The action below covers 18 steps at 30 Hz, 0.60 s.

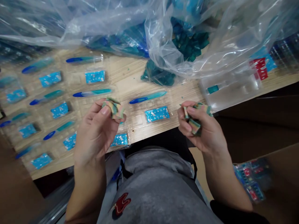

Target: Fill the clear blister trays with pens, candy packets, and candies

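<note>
My left hand (99,127) is closed around a few small striped pieces (114,108) in green, yellow and pink, perhaps sponge or folded cloth. My right hand (203,127) grips several similar green and yellow striped pieces (195,125), some poking out between the fingers. Between my hands lies a clear plastic tray (138,120) holding a blue-to-teal pen-shaped stick (147,97) and a blue patterned packet (157,114). Further trays of the same kind spread out on the left, each with a stick and a packet; my left hand partly covers one of them.
Large clear plastic bags (161,46) with blue and teal pieces (192,43) lie across the back of the wooden table (123,73). A translucent box (233,93) with a small teal piece sits at the right. Packaged items (251,179) are in a cardboard box (277,177) below right.
</note>
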### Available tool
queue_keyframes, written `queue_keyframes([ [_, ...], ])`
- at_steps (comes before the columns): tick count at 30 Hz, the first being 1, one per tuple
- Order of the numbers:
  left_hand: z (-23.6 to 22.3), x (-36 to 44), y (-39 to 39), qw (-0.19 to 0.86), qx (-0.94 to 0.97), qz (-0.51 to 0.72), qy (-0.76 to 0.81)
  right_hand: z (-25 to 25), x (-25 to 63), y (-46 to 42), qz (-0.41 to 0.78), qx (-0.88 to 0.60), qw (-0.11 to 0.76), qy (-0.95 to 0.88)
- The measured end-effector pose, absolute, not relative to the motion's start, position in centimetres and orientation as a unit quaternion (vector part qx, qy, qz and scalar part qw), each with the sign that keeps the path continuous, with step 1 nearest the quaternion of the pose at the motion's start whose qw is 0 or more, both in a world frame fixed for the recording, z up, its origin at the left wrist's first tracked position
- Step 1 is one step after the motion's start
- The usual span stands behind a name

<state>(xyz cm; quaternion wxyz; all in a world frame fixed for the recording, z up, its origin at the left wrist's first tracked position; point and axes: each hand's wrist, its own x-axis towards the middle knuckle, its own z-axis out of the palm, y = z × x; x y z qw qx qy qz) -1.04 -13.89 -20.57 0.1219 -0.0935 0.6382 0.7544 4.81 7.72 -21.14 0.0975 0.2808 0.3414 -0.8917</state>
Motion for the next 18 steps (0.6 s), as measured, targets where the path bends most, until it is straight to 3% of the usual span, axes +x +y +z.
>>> queue_keyframes([
  [7,-20.9,-0.8,-13.6,0.162,-0.119,0.755,0.624,-21.4,4.8,7.7,-0.884,0.285,0.115,0.352],
  [11,-18.9,-1.5,-12.0,0.176,-0.088,0.765,0.613,-19.0,3.9,8.2,-0.894,0.241,0.125,0.357],
  [18,-14.2,-5.7,-3.8,0.122,0.075,0.807,0.573,-13.1,-1.8,11.9,-0.884,0.153,-0.004,0.442],
])
